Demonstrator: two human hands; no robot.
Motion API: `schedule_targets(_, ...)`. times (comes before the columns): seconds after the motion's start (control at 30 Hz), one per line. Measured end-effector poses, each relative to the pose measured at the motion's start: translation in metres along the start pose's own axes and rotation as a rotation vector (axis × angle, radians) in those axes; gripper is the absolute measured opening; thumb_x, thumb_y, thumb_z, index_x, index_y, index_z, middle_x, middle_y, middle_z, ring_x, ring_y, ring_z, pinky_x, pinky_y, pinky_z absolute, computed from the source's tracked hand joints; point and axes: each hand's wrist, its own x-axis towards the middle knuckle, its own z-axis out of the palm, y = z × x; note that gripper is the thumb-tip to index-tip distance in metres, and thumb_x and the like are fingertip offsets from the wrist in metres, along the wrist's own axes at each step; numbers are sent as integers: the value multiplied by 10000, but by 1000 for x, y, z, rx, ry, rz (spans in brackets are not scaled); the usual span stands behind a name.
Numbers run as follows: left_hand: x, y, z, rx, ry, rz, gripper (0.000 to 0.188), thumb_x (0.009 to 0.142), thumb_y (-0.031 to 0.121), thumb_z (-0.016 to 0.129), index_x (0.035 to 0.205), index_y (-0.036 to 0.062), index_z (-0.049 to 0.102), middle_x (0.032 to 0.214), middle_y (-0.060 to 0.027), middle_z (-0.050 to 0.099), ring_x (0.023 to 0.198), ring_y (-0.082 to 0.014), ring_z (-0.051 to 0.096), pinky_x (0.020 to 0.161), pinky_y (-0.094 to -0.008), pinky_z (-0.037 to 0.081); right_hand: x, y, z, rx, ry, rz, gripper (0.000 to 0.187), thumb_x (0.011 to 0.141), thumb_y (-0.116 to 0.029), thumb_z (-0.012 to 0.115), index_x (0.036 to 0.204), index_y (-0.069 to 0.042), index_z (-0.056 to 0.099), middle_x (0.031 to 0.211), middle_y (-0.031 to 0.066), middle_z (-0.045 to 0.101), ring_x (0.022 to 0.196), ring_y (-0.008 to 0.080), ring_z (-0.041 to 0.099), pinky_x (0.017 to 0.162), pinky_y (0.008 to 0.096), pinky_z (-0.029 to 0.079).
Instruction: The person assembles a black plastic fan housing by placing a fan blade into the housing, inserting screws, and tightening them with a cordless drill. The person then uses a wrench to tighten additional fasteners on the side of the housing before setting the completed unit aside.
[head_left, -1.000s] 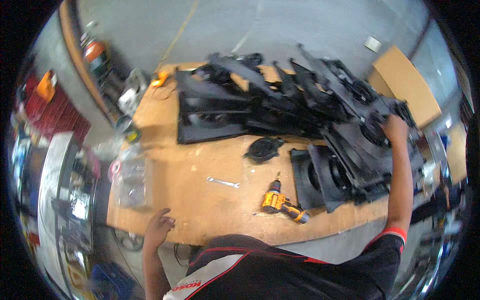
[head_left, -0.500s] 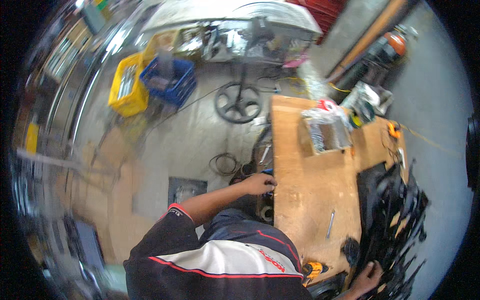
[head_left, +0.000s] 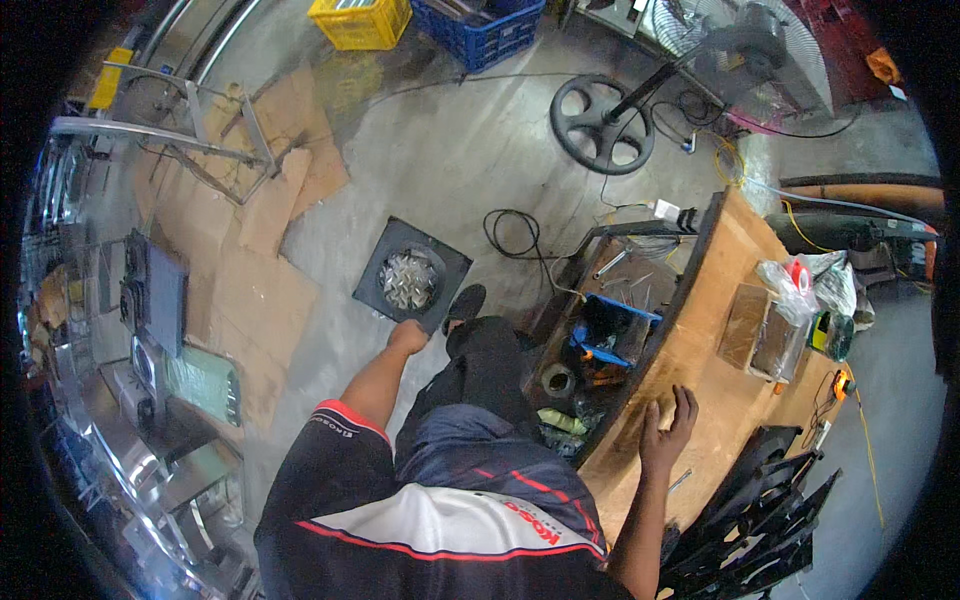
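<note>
My left hand hangs low at the near edge of a black square tray-like piece holding a pile of shiny metal parts. Its fingers look curled in; whatever they may hold is hidden, and I cannot tell whether it touches the tray. My right hand is open, fingers apart, over the wooden tabletop. Beside its forearm a wrench lies partly hidden. Several flat black parts are piled along the table's right side.
Below the tabletop, a shelf holds a blue-edged bin and tools. On the table stands an open box with plastic bags. A fan's round base and a cable loop occupy the floor. Cardboard and a metal frame lie left.
The view has swung left. My left hand has gone from the table edge to beside the tray on the floor. My right hand has left the black parts and is over the tabletop.
</note>
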Motion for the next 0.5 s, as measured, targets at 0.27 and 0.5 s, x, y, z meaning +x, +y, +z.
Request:
schedule_targets(0.27, 109, 24, 22, -229, 137, -163, 515, 772, 290, 672, 1213, 30, 616, 1189, -229, 649, 1135, -396, 606, 981, -472, 469, -6, 24, 57, -109, 53, 46, 691, 944, -524, 534, 1398, -9, 450, 1474, 254, 330, 1378, 395, 317, 1130, 522, 267)
schedule_targets(0.5, 218, 32, 43, -429, 269, -432, 741, 771, 372, 744, 1372, 15, 497, 1314, -291, 560, 1228, -434, 536, 1045, -437, 425, -7, 21, 60, 16, 64, 138, 714, 940, -537, 548, 1397, -2, 428, 1495, 251, 272, 1422, 405, 267, 1139, 531, 267)
